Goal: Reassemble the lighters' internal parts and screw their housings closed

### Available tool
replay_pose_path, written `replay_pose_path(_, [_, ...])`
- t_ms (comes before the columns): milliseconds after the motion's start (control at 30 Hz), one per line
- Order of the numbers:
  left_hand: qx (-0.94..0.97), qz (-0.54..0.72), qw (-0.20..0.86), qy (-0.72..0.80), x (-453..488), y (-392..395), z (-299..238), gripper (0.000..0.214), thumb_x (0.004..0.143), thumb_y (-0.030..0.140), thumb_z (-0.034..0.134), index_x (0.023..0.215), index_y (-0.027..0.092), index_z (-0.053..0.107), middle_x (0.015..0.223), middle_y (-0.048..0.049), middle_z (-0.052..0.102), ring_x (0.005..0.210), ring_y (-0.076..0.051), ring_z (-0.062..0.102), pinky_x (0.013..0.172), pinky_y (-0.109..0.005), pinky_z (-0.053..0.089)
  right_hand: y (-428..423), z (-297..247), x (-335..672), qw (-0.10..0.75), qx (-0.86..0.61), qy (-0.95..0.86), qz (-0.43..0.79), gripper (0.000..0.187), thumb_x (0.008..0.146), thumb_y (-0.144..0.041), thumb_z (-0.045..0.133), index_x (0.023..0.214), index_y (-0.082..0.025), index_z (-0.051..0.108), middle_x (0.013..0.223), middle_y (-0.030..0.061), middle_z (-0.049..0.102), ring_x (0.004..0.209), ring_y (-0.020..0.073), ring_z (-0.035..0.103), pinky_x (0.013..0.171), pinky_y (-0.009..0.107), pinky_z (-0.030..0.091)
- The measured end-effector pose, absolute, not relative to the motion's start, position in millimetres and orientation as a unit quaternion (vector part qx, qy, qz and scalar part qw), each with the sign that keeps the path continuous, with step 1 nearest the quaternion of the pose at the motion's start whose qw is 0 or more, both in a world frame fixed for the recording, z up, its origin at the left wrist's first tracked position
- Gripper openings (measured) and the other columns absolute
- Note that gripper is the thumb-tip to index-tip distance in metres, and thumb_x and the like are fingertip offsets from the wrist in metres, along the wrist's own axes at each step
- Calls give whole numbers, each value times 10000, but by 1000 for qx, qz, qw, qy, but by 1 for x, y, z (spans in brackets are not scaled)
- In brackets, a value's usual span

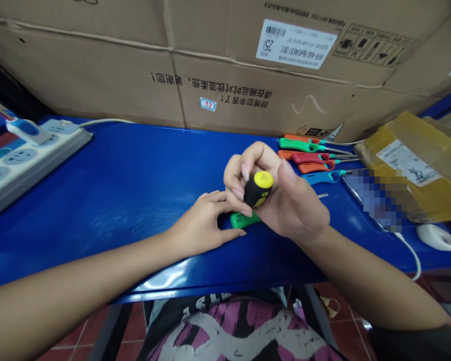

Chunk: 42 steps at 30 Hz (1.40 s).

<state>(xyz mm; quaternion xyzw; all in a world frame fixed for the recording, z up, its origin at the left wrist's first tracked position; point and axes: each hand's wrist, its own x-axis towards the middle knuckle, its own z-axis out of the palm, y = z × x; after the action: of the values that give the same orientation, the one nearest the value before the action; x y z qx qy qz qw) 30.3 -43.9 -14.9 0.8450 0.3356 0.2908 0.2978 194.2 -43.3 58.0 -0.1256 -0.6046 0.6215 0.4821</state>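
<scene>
My right hand [281, 200] is closed around a screwdriver [258, 189] with a short black and yellow handle. The handle's yellow end tilts up toward me, while its shaft and tip are hidden. Beneath that hand a green gas lighter [242, 219] lies on the blue table, and a metal rod shows past the wrist on the right. My left hand [205, 223] rests on the table with its thumb along the near side of the lighter and its fingers on the far side, gripping the end. My right hand covers the left fingertips and most of the lighter.
Several long-nosed lighters [311, 158] in orange, green, red and blue lie at the back right. Beside them are a phone [372, 200] with a white cable, a yellow-taped parcel [417, 155] and a white round object [436, 237]. A power strip [33, 160] sits left; a large carton [135, 65] stands behind.
</scene>
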Motion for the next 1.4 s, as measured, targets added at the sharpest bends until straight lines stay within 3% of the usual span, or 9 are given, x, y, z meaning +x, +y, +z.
replay_pose_path(67, [844,285,304,338,30,-44,-15,300,807,343,798,1084,252,729,1062,-36,710,1034,-260,665,997,-472,505,-42,58,195,479,-122,-608,622,274,985,-446,560,877,-201,499,822,-10,551,578,85,497,539,247,424])
replay_pose_path(233, [850,285,298,328,30,-43,-14,305,798,352,807,1061,215,733,1041,-58,710,1016,-267,663,966,-474,515,-38,54,195,486,-137,-608,613,424,1061,-494,347,861,-179,550,784,23,591,584,101,510,520,247,416])
replay_pose_path(400, [851,283,287,336,30,-43,-14,301,803,352,800,1070,228,735,1020,-47,712,996,-256,668,984,-474,507,-39,54,196,495,-128,-612,603,275,1008,-458,525,907,-202,522,822,-6,576,571,84,487,535,240,413])
replay_pose_path(567, [850,304,284,321,30,-43,-15,309,801,328,800,1086,234,725,1146,-50,704,1070,-270,659,981,-457,509,-41,56,198,474,-135,-633,597,461,1059,-513,329,828,-185,557,827,31,603,581,101,507,587,275,471])
replay_pose_path(733, [849,295,295,326,30,-44,-14,281,805,327,796,1067,248,733,1101,-43,699,1050,-262,652,966,-454,512,-43,58,197,471,-128,-617,617,272,1005,-472,520,937,-209,513,876,-6,586,558,73,477,558,246,432])
replay_pose_path(900, [847,301,291,328,30,-45,-15,272,795,323,810,1039,232,730,1084,-48,705,1055,-271,656,943,-447,520,-43,56,197,472,-133,-633,599,501,1052,-546,315,802,-187,560,816,21,571,576,96,491,549,267,443])
replay_pose_path(1067, [849,307,283,324,30,-43,-16,289,790,317,813,1058,249,728,1087,-35,702,1051,-278,664,942,-472,532,-46,60,197,482,-127,-613,613,317,989,-493,540,863,-202,519,823,0,582,557,83,482,523,250,416])
replay_pose_path(1267, [854,286,286,326,30,-43,-14,303,812,341,792,1092,245,726,1180,-50,695,1117,-281,646,1020,-486,496,-47,63,200,457,-189,-612,617,456,1019,-573,385,769,-218,524,768,9,570,570,116,496,555,286,478])
replay_pose_path(1400, [845,297,287,341,30,-44,-15,314,805,324,800,1105,267,727,1133,-42,705,1091,-274,653,992,-470,504,-45,60,199,483,-142,-615,607,335,979,-528,537,873,-211,521,874,3,578,565,83,490,565,270,461])
